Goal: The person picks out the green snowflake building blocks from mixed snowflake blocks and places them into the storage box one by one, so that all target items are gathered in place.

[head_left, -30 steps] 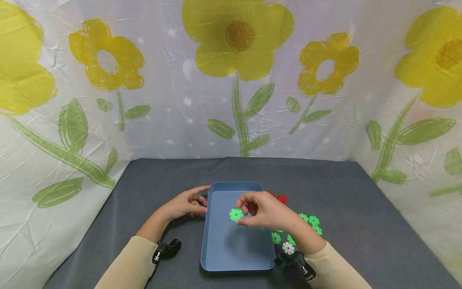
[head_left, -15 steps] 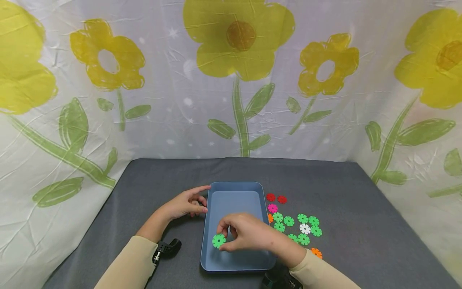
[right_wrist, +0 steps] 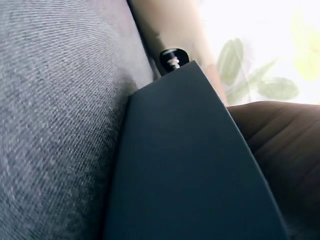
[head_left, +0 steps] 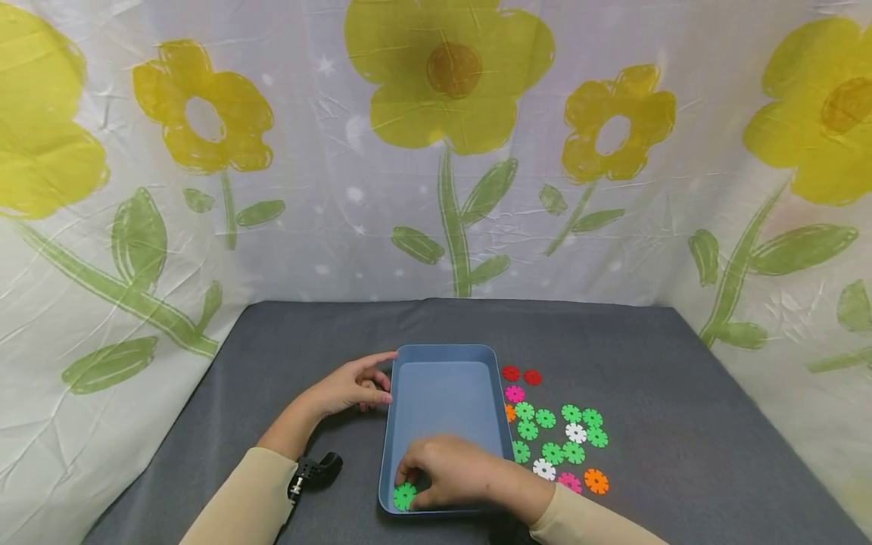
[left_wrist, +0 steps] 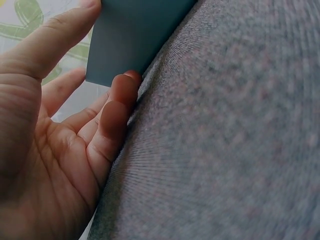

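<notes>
In the head view, my right hand is low inside the blue tray, at its near left corner. Between thumb and fingers it pinches a green notched disc, which lies close over the tray floor. The right wrist view has the tray's outer wall in front of most of that hand, and the disc is hidden there. My left hand rests against the tray's left side, index finger stretched to the far corner and thumb at the rim. In the left wrist view its other fingers bend loosely by the tray wall.
Right of the tray, several notched discs lie flat on the grey cloth: green, white, red, pink and orange. A flower-printed curtain stands behind the table.
My right hand has carried the green disc from over the middle of the tray toward me and left, down into the near left corner. The left hand has stayed in place.
</notes>
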`<action>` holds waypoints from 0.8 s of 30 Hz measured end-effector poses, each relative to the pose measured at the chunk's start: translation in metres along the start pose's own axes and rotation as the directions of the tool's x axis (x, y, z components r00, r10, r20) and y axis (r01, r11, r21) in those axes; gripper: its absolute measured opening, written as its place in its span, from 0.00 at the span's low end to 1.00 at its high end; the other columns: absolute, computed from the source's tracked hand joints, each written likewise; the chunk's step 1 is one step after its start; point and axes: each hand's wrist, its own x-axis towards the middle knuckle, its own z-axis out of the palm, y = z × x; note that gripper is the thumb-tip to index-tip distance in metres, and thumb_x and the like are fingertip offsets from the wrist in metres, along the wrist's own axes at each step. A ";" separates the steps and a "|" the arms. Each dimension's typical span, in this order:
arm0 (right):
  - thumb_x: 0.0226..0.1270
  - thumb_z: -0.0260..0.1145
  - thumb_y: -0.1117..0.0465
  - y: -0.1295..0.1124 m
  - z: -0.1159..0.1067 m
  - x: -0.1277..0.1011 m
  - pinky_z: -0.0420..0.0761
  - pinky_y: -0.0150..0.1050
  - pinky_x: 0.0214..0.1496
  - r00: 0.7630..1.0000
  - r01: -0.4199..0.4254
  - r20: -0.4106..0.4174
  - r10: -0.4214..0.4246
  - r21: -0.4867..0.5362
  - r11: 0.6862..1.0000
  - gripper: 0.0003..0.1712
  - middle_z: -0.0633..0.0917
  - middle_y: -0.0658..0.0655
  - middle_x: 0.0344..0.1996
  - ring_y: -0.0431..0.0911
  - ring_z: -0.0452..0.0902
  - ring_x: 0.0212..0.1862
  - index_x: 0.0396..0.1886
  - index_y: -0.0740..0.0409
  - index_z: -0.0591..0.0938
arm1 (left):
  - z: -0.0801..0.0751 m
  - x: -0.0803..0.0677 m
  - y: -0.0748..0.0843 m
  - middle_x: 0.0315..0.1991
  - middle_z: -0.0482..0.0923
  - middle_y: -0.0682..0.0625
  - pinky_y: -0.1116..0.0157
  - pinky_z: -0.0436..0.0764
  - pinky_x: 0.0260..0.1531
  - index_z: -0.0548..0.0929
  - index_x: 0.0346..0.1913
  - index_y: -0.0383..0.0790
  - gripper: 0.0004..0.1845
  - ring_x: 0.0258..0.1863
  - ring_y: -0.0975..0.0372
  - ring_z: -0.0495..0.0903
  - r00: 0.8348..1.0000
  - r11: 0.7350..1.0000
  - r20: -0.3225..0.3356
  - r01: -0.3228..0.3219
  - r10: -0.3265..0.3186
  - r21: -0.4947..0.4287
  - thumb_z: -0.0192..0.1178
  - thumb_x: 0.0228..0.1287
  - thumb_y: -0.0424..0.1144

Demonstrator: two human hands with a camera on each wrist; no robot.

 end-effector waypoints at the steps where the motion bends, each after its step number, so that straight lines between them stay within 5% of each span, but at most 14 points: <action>1: 0.58 0.80 0.57 -0.001 0.000 0.000 0.69 0.19 0.42 1.000 0.012 0.008 -0.012 -0.003 1.000 0.13 0.82 0.38 0.36 0.25 0.74 0.39 0.43 0.48 0.90 | 0.000 0.000 0.000 0.47 0.80 0.40 0.62 0.78 0.27 0.58 0.81 0.40 0.45 0.28 0.58 0.77 1.000 1.000 0.000 0.000 0.000 0.000 0.70 0.66 0.35; 13: 0.66 0.73 0.64 -0.002 -0.018 -0.010 0.73 0.22 0.40 0.994 0.019 0.100 -0.032 0.136 0.990 0.15 0.83 0.42 0.42 0.28 0.73 0.35 0.52 0.53 0.88 | 0.002 -0.002 -0.003 0.48 0.79 0.36 0.61 0.78 0.28 0.57 0.82 0.40 0.46 0.30 0.56 0.78 1.000 1.000 0.013 -0.002 0.002 -0.017 0.70 0.67 0.35; 18: 0.70 0.69 0.64 0.005 -0.029 -0.020 0.77 0.27 0.45 0.999 -0.029 0.032 0.023 0.210 0.977 0.13 0.83 0.44 0.45 0.34 0.76 0.39 0.53 0.55 0.87 | 0.003 -0.002 -0.006 0.48 0.79 0.37 0.61 0.79 0.29 0.56 0.82 0.39 0.46 0.31 0.55 0.79 1.000 1.000 0.022 -0.008 0.008 -0.025 0.70 0.66 0.35; 24: 0.72 0.68 0.64 0.014 -0.050 -0.041 0.80 0.39 0.47 0.983 -0.062 -0.156 0.100 0.234 0.970 0.13 0.83 0.47 0.48 0.42 0.78 0.43 0.53 0.52 0.87 | -0.001 -0.001 0.000 0.48 0.79 0.39 0.60 0.79 0.29 0.55 0.82 0.39 0.46 0.31 0.55 0.79 1.000 1.000 0.018 -0.007 0.007 -0.006 0.70 0.66 0.35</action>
